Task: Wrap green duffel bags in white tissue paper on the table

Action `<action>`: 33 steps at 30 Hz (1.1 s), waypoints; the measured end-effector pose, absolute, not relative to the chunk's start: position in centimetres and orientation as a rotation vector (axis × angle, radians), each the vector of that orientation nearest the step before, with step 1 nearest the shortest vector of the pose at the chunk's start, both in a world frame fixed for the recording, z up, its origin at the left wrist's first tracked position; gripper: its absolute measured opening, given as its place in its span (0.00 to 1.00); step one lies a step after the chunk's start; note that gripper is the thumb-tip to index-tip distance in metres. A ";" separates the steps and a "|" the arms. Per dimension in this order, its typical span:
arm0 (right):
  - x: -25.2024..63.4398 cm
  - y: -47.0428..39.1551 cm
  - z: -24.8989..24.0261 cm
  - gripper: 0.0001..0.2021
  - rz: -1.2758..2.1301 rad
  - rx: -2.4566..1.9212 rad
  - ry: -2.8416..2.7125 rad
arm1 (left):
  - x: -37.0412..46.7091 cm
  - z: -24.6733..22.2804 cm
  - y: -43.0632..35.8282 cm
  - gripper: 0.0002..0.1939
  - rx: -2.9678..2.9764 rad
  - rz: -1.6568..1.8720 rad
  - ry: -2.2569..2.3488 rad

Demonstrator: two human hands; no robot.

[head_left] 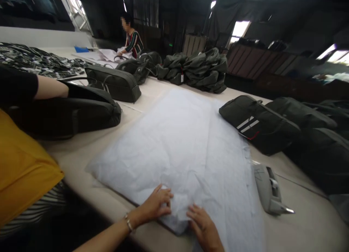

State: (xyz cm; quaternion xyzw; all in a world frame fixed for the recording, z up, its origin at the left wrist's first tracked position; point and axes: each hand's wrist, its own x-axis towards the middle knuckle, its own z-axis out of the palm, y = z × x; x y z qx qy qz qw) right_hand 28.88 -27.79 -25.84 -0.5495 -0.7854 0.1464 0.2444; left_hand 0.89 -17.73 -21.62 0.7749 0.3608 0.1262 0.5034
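My left hand (156, 204), with a bracelet at the wrist, rests at the near edge of a large stack of thin white sheets (174, 143). Its fingers bend over the top sheet, with the thumb apart from them. Just to the right, my right hand (203, 223) touches the same near edge, fingers apart and reaching left. Between the hands the sheet is creased and slightly raised. Whether paper or plastic, I cannot tell. The stack lies flat on the pale table (152, 237).
A grey tape dispenser (268, 190) lies right of the stack. Dark green bags (259, 123) line the right; more bags (117, 83) stand at the left and back. A co-worker's arm (51, 87) reaches into a bag beside yellow cloth (24, 168). Another person (132, 39) works farther back.
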 end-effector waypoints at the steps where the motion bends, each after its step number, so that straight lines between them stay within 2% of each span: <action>1: 28.6 -27.7 -24.7 0.13 0.539 -1.583 -2.051 | 1.1 -21.1 -17.6 0.08 1.795 0.328 0.908; 5: 28.0 -26.9 -22.3 0.16 0.972 -1.727 -1.673 | 1.3 -20.1 -16.6 0.13 1.624 0.400 0.995; 8: 28.1 -26.5 -21.7 0.17 1.062 -1.782 -1.510 | 1.0 -19.2 -16.1 0.17 1.549 0.498 1.051; 12: 27.7 -26.8 -20.4 0.10 0.771 -1.762 -1.788 | 1.0 -17.3 -16.0 0.17 1.538 0.619 1.060; 15: 26.5 -27.0 -19.0 0.18 0.423 -1.611 -2.088 | 1.2 -15.9 -16.1 0.14 1.568 0.658 1.035; 17: 25.6 -27.0 -18.1 0.24 0.314 -1.550 -2.158 | 1.4 -15.1 -16.2 0.12 1.596 0.684 1.031; 20: 24.9 -26.8 -16.9 0.22 0.296 -1.579 -2.061 | 1.5 -14.0 -16.0 0.11 1.635 0.745 1.057; 24: 25.4 -26.5 -15.9 0.04 0.335 -1.710 -1.686 | 1.5 -12.6 -15.6 0.11 1.727 0.868 1.064; 27: 25.6 -26.6 -16.3 0.09 0.284 -1.700 -1.712 | 1.5 -11.6 -15.6 0.09 1.821 0.959 1.053; 31: 23.8 -27.1 -18.6 0.02 0.263 -1.586 -2.030 | 1.8 -11.3 -16.2 0.07 2.070 0.949 0.937; 33: 22.5 -27.6 -20.3 0.07 0.274 -1.568 -2.126 | 2.2 -12.1 -16.8 0.06 2.239 0.810 0.826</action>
